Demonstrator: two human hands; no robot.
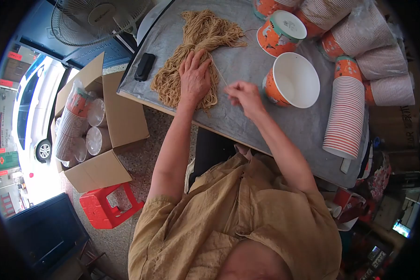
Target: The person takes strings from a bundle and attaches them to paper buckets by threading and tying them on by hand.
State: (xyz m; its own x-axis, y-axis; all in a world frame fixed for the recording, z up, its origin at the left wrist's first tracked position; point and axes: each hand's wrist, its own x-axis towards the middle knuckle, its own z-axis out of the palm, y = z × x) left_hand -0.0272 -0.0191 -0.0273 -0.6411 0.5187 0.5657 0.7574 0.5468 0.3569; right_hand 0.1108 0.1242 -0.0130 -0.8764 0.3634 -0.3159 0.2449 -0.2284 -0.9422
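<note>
A bundle of tan yarn-like strands lies across the table, pinched narrow in its middle and fanned out at both ends. My left hand rests on it, palm down with the fingers spread. To the right, just above the table, my right hand has its fingers pinched together on a thin pale string that runs toward the bundle. Beside that hand stands an open orange-and-white paper bucket, tilted in view, with a white inside. Behind it is a similar bucket with a green-rimmed lid.
Stacked paper buckets lie along the table's right side, with more wrapped stacks behind. A black case sits near the left edge. On the floor are a cardboard box of wrapped buckets and a red stool. A fan stands beyond.
</note>
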